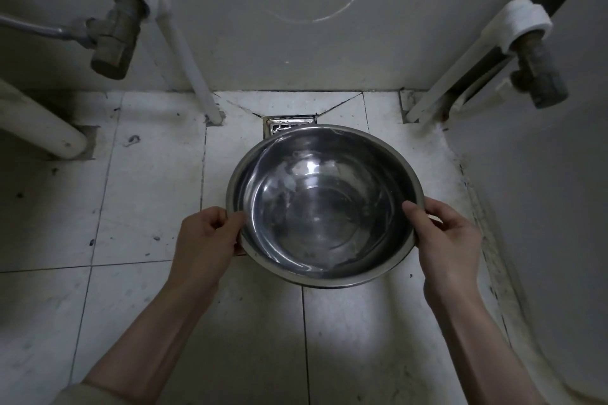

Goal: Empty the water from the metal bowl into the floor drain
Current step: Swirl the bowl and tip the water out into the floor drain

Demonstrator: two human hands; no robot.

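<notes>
A round metal bowl is held over the white tiled floor, tilted a little away from me, with clear water in its bottom. My left hand grips its left rim, thumb on top. On the opposite rim my right hand holds it the same way. The square metal floor drain lies at the foot of the wall, just beyond the bowl's far edge, which hides most of it.
A brass valve with a white pipe hangs on the wall at the left. Another valve is on the right. A thick white pipe runs along the left, and a white curved fixture stands on the right.
</notes>
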